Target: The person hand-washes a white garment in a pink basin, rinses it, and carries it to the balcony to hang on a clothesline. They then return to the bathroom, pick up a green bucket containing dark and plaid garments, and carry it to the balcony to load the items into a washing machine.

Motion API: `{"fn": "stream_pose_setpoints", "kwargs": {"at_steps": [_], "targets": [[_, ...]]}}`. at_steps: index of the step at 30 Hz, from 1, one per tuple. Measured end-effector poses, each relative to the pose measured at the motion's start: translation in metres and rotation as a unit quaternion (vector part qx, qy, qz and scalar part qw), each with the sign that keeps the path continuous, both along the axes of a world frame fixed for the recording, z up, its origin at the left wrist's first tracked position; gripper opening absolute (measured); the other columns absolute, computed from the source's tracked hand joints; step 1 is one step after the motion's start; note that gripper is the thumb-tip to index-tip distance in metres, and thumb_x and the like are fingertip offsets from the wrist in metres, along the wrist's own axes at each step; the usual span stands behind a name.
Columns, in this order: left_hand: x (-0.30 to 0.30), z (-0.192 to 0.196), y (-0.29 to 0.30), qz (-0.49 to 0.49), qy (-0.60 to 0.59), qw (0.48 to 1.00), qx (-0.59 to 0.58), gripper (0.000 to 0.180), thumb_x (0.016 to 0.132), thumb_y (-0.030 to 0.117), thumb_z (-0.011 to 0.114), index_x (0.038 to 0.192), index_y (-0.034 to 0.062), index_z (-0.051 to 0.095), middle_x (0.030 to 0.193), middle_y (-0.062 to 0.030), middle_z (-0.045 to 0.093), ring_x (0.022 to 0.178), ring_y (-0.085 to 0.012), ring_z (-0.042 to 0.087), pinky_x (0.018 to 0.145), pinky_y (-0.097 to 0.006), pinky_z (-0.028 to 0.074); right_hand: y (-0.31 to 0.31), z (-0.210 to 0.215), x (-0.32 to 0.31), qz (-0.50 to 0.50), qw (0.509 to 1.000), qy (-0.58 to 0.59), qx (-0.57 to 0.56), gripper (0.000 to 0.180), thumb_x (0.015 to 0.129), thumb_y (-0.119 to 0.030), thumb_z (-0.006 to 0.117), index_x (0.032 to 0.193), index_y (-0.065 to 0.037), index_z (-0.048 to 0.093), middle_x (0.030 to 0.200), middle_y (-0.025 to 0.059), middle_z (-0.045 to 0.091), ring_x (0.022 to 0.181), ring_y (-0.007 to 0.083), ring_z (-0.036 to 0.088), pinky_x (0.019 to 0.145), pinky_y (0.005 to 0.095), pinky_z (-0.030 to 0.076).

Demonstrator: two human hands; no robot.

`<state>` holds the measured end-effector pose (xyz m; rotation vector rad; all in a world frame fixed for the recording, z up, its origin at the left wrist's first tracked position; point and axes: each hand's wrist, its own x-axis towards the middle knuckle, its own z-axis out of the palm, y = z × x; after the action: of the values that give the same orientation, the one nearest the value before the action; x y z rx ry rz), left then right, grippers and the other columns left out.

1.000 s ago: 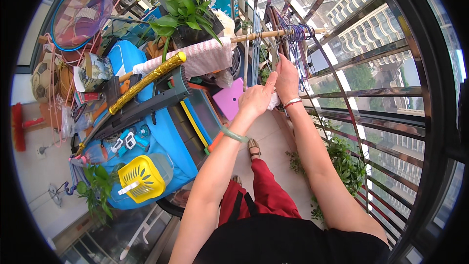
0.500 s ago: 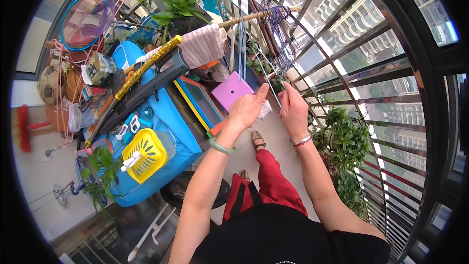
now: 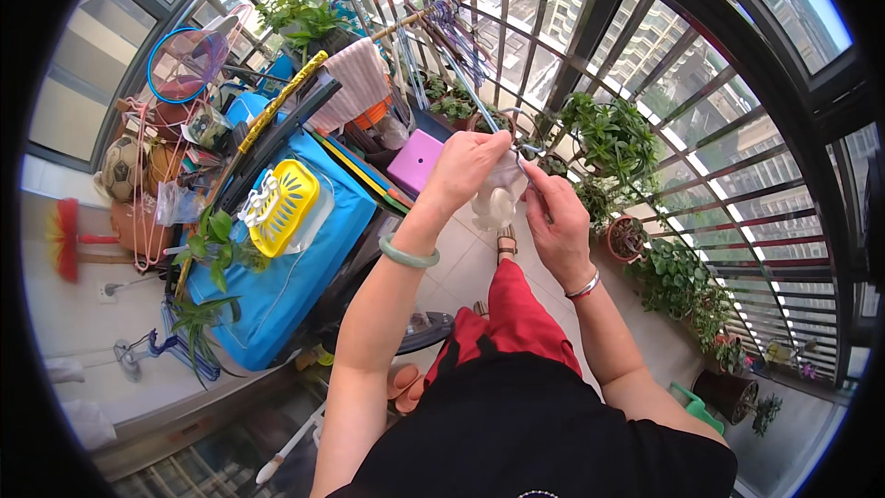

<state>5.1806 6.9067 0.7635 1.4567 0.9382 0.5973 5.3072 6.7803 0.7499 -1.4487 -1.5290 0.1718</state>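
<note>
A light blue wire hanger (image 3: 477, 99) slants up and away from my two hands in front of me. My left hand (image 3: 468, 166) is closed, its fingertips pinching the hanger together with a whitish, sheer piece of cloth (image 3: 498, 203). The cloth dangles between the hands, and its exact kind is unclear. My right hand (image 3: 559, 214) has its thumb and fingers closed on the near end of the hanger wire. A green bangle circles my left wrist, a silver one my right.
A pink stool (image 3: 417, 162) stands beyond my left hand. Left are a blue covered box (image 3: 304, 286) and a yellow basket (image 3: 293, 212). Several hangers (image 3: 452, 23) and a striped towel (image 3: 346, 83) hang from a pole. Potted plants (image 3: 608, 134) line the railing at right.
The view has turned to the right. My left thumb, raised before, is now pressed down on the hanger and cloth. My hands are closer together, and more of the cloth hangs in view.
</note>
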Motion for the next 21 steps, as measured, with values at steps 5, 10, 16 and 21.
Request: {"fn": "stream_pose_setpoints", "kwargs": {"at_steps": [5,10,16,21], "targets": [[0.010,0.035,-0.057,-0.042,-0.068,0.997,-0.022,0.042,0.095,0.026,0.055,0.061,0.0020,0.056,0.060,0.0088,0.046,0.058,-0.0009,0.037,0.049,-0.022,0.030,-0.095,0.016,0.005,-0.079,0.996,-0.031,-0.037,0.059,0.075,-0.006,0.070,0.131,-0.008,0.052,0.111,0.0101,0.059,0.103,0.0277,0.052,0.094,0.0387,0.041],[0.025,0.081,-0.123,-0.122,-0.047,0.991,-0.011,0.042,0.096,0.027,0.054,0.061,0.0044,0.056,0.062,0.0091,0.048,0.058,-0.0001,0.038,0.050,-0.021,0.033,-0.176,-0.002,0.018,0.022,0.891,0.390,-0.233,0.039,0.095,-0.022,0.060,0.127,-0.002,0.052,0.082,0.0026,0.064,0.067,0.0064,0.056,0.062,0.0223,0.048],[0.036,0.118,-0.200,-0.224,-0.042,0.974,0.012,0.053,0.092,0.048,0.058,0.073,-0.0001,0.069,0.065,0.0025,0.060,0.061,-0.0038,0.052,0.055,-0.021,0.042,-0.250,0.005,0.043,-0.104,0.941,0.296,-0.125,0.020,0.097,-0.021,0.058,0.097,-0.002,0.064,0.067,-0.0037,0.049,0.061,0.0051,0.043,0.054,0.0227,0.037],[0.046,0.148,-0.273,-0.387,0.111,0.905,0.137,0.046,0.084,0.046,0.070,0.080,0.0008,0.073,0.064,0.0021,0.061,0.059,-0.0036,0.050,0.053,-0.022,0.040,-0.308,0.054,0.064,0.029,0.890,0.455,-0.026,0.016,0.096,-0.016,0.059,0.107,-0.006,0.060,0.105,0.0037,0.068,0.058,-0.0008,0.038,0.051,0.0167,0.033]]}}
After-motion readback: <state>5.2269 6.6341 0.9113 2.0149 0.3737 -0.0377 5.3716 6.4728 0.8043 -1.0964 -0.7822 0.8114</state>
